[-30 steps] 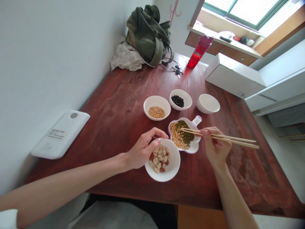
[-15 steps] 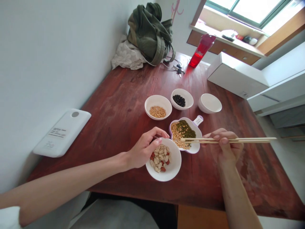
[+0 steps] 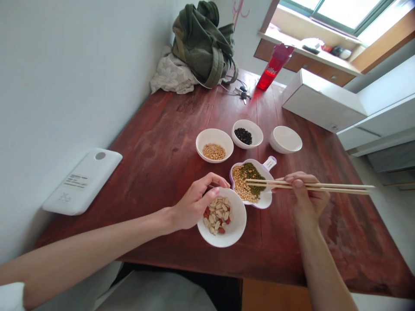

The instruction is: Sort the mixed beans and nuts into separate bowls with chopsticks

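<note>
With thumb and fingers closed on its rim, my left hand [image 3: 197, 201] holds a white bowl [image 3: 235, 231] of pale and red-skinned peanuts [image 3: 218, 214]. My right hand [image 3: 306, 196] grips a pair of wooden chopsticks [image 3: 337, 188]. Their tips are over a white dish with a purple edge and short handle [image 3: 266, 199], among yellow soybeans [image 3: 241, 188] and green mung beans [image 3: 254, 175]. Whether the tips pinch a bean I cannot tell. Behind the dish stand a bowl of soybeans [image 3: 201, 140], a bowl of black beans [image 3: 257, 137] and an empty white bowl [image 3: 287, 142].
A white slab-like device [image 3: 82, 181] lies at the left by the wall. Toward the back are a green bag [image 3: 204, 45], keys [image 3: 243, 95], a red bottle [image 3: 274, 69] and a white box [image 3: 320, 103]. The dark red wooden table [image 3: 155, 160] has its front edge near me.
The chopsticks' tips have shifted up slightly within the dish and spread apart a little, with my right hand moving along. My left hand stays on the peanut bowl.
</note>
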{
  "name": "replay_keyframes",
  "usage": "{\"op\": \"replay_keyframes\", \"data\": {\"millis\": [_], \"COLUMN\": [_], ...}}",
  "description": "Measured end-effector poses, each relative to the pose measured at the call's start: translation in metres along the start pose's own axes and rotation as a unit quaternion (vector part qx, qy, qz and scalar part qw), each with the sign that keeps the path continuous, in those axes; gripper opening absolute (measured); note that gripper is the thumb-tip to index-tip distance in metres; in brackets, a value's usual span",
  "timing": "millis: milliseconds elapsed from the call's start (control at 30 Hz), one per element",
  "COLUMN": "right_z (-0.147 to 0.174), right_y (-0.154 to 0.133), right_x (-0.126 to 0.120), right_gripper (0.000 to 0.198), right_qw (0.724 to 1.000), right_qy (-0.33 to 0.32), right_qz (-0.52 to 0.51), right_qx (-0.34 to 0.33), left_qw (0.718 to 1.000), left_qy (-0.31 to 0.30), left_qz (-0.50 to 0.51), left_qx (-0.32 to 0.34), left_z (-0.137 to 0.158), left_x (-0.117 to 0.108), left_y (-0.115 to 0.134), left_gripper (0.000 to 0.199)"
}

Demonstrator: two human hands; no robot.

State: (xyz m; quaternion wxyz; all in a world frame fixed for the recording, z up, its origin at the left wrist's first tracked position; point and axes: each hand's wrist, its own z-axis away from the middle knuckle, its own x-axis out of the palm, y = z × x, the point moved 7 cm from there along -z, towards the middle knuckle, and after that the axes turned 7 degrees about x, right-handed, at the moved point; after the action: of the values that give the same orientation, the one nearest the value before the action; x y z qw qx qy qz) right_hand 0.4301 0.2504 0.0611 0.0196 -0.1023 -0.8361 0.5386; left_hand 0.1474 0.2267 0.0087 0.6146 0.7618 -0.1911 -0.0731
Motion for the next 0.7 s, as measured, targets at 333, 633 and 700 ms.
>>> {"op": "replay_keyframes", "data": {"millis": [333,633,700], "right_z": [0.001,0.001,0.002], "right_y": [-0.006,0.012,0.007], "right_x": [0.01,0.01,0.011], "right_gripper": [0.025,0.03,0.03], "right_qw": [0.98,0.985,0.985], "right_qy": [0.003,0.027,0.028], "right_qz": [0.194,0.167,0.171], "right_qx": [-0.037,0.041,0.017], "left_qw": [1.0,1.0,1.0], "left_qy": [0.0,0.0,0.0], "left_qz": [0.0,0.004,0.005], "left_qx": [-0.002,-0.001,0.0], "left_z": [0.0,0.0,0.0], "left_x": [0.0,0.0,0.001], "left_y": [-0.001,0.0,0.0], "left_gripper": [0.023,0.023,0.023]}}
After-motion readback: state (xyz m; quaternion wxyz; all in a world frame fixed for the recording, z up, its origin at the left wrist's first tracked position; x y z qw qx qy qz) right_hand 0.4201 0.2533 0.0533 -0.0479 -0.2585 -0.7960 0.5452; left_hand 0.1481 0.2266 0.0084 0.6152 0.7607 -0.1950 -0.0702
